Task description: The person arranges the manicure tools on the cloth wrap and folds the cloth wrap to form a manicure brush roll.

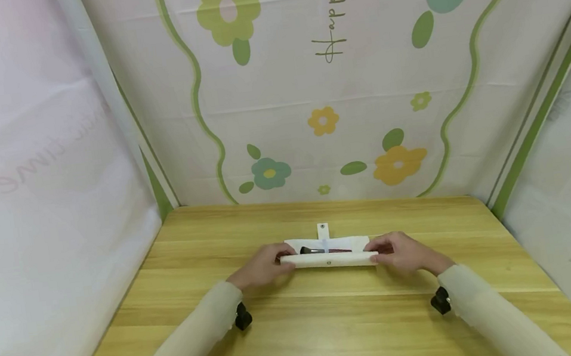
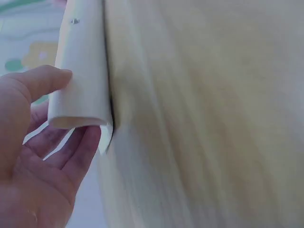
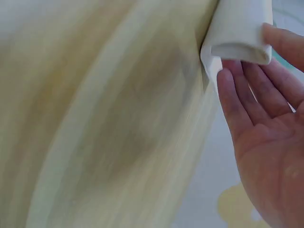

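A white brush pouch (image 1: 350,260), its near part rolled over into a flattened tube, lies across the table in the head view. Behind the roll, a dark-tipped brush (image 1: 306,250) and a thin red handle (image 1: 341,250) show on the inner face; whether they are one piece I cannot tell. A strap (image 1: 322,231) with a snap sticks out at the far side. My left hand (image 1: 263,265) grips the roll's left end, thumb on the outer face (image 2: 81,90). At the right end, my right hand (image 1: 408,253) holds the roll (image 3: 242,28) between thumb and fingers.
The wood-grain table (image 1: 317,336) extends around the pouch. Flower-printed cloth (image 1: 274,95) stands behind it, with more cloth at the left and right sides. A black wrist mount (image 1: 242,316) hangs below the left sleeve, another mount (image 1: 441,300) below the right.
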`<state>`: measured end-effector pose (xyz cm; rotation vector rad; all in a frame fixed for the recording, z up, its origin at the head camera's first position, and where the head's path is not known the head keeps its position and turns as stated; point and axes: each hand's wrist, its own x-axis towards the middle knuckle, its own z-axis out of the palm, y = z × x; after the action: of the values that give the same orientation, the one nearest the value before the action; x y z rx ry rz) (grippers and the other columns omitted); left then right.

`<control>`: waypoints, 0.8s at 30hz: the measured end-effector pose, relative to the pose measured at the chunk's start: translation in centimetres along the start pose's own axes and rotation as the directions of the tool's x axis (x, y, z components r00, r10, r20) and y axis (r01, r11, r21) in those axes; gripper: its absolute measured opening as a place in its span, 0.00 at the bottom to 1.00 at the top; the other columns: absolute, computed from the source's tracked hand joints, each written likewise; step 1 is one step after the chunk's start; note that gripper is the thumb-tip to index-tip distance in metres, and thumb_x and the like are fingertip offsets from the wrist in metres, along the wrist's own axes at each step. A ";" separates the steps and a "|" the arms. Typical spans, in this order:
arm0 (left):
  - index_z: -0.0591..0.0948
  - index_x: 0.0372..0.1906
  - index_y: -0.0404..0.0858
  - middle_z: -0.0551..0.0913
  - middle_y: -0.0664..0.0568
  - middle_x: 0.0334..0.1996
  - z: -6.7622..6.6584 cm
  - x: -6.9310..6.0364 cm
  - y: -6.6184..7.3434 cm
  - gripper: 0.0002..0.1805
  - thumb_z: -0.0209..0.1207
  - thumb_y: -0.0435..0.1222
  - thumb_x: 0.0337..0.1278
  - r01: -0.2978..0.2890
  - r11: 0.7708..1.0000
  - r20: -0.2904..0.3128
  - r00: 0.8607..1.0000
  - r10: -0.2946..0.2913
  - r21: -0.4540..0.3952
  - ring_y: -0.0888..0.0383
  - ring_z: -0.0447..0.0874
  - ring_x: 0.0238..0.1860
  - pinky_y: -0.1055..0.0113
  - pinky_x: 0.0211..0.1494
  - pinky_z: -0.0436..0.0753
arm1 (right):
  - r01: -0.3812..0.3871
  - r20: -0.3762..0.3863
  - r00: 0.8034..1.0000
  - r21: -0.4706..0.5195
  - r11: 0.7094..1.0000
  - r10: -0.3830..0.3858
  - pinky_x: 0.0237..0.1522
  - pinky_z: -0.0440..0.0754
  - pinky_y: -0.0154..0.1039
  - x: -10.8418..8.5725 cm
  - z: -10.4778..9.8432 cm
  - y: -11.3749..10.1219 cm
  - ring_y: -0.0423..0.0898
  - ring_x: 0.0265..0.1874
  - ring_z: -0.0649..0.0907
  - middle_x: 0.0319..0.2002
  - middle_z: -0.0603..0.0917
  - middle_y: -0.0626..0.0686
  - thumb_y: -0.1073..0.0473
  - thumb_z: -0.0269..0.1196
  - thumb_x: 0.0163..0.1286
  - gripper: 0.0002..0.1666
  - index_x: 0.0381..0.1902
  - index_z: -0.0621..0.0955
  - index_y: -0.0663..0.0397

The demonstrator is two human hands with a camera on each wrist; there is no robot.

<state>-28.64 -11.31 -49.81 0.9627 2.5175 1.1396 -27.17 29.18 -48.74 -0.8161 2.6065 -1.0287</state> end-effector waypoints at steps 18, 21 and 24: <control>0.82 0.58 0.28 0.85 0.40 0.54 1.3 4.2 1.3 0.17 0.62 0.30 0.67 0.041 0.982 -0.185 0.983 -0.007 0.185 0.46 0.83 0.57 0.53 0.61 0.83 | -0.427 0.021 0.880 0.472 0.771 0.474 0.51 0.89 0.41 2.3 -0.9 -0.2 0.43 0.41 0.91 0.43 0.92 0.55 0.49 0.66 0.75 0.26 0.56 0.85 0.69; 0.84 0.57 0.30 0.85 0.42 0.55 1.9 4.7 2.0 0.16 0.63 0.31 0.68 -0.026 0.969 -0.139 0.988 0.061 0.247 0.47 0.82 0.58 0.53 0.64 0.82 | -0.456 -0.018 0.862 0.406 0.792 0.506 0.48 0.90 0.42 2.7 -0.9 -0.7 0.43 0.38 0.90 0.40 0.93 0.55 0.49 0.68 0.74 0.24 0.49 0.88 0.67; 0.84 0.57 0.33 0.84 0.46 0.55 2.2 4.8 2.1 0.15 0.64 0.32 0.69 -0.014 0.960 -0.123 0.991 0.050 0.278 0.49 0.80 0.59 0.55 0.66 0.81 | -0.471 -0.099 0.859 0.231 0.851 0.502 0.43 0.87 0.44 3.6 -1.3 -1.6 0.47 0.38 0.87 0.41 0.91 0.56 0.48 0.69 0.73 0.21 0.45 0.88 0.63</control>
<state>-30.29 -5.91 -49.42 1.0281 2.8321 0.8988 -29.96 26.87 -46.70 -0.0079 2.5667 -1.1983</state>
